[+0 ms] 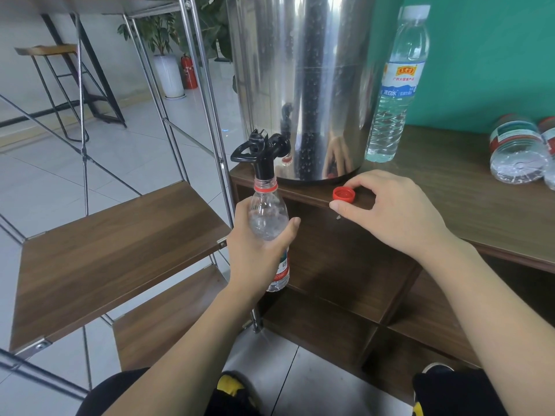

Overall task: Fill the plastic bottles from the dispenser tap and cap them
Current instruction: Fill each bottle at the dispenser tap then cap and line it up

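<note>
While our left hand (258, 247) grips the clear bottle (268, 226) upright, its mouth right under the black tap (261, 151) of the steel dispenser (300, 85), we'd hold it steady and plumb — no tilt. Right hand (387, 211) pinches the red cap (343, 194) on the counter edge — ready.

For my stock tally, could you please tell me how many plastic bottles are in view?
4: one bottle held under the tap by the left hand, one upright bottle beside the dispenser, two lying bottles at the right edge. More may lie out of frame.
</note>
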A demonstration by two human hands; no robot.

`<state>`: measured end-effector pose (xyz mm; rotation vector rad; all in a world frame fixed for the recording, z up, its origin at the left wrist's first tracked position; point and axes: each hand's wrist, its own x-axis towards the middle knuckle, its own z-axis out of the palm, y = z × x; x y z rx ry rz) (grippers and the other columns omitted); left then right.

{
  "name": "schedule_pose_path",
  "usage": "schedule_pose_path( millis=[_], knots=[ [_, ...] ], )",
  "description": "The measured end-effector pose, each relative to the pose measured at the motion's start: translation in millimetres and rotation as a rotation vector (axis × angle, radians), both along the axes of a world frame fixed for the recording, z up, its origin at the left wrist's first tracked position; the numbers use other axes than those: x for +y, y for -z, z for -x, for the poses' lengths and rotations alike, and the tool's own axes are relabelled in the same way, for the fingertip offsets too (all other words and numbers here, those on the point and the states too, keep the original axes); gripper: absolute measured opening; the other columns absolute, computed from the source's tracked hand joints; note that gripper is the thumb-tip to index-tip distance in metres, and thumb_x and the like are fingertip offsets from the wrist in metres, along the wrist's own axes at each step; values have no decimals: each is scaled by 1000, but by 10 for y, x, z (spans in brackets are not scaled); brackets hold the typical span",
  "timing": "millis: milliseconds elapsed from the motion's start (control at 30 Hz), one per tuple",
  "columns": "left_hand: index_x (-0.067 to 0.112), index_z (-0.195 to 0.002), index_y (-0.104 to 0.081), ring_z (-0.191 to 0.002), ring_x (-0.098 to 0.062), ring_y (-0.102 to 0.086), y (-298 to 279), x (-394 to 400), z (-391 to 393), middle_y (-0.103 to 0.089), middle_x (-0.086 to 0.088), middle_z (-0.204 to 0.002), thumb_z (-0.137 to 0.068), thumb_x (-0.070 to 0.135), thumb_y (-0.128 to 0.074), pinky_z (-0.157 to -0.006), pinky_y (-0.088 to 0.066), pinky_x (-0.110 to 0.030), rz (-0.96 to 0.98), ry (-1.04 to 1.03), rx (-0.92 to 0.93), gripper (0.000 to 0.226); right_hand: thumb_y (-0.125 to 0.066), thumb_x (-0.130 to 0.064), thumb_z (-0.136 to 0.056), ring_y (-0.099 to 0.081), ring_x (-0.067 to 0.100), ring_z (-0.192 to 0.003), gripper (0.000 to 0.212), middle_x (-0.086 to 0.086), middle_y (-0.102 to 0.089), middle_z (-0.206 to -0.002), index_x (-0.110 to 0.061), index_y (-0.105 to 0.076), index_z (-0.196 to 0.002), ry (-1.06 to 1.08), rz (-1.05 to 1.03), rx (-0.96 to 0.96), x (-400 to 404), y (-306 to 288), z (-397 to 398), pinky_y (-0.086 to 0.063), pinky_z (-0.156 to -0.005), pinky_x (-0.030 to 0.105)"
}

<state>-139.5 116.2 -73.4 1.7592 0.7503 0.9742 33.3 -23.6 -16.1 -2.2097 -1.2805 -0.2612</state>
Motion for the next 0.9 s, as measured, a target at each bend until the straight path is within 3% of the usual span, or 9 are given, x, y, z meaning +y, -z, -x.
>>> schedule_pose_path(
  millis=[433, 700, 900],
  knots=[
    [27, -135, -46, -115, -10, -61, 19, 20, -9, -61, 11, -126, -80, 39, -86, -102, -53, -35, -11, -1, -11, 69, -62, -66, -86, -57, 9, -95, 38, -15, -64, -108, -36, -68, -108, 11, 3, -3, 2, 5, -2, -50, -80, 33],
    [29, -135, -46, -115, -9, -62, 47, 29, -6, -61, 13, -125, -73, 53, -81, -99, -53, -31, -17, 7, -23, 76, -61, -68, -86, -58, 10, -95, 39, -16, -64, -108, -37, -67, -108, 12, 0, -13, 7, 22, -17, -54, -82, 38],
    [27, -137, -47, -116, -11, -61, 45, 30, -11, -61, 11, -127, -77, 47, -85, -101, -53, -33, -10, 10, -22, 74, -61, -69, -86, -59, 10, -95, 39, -16, -64, -109, -37, -67, -108, 12, 3, -13, 7, 23, -17, -53, -82, 36]
  ],
)
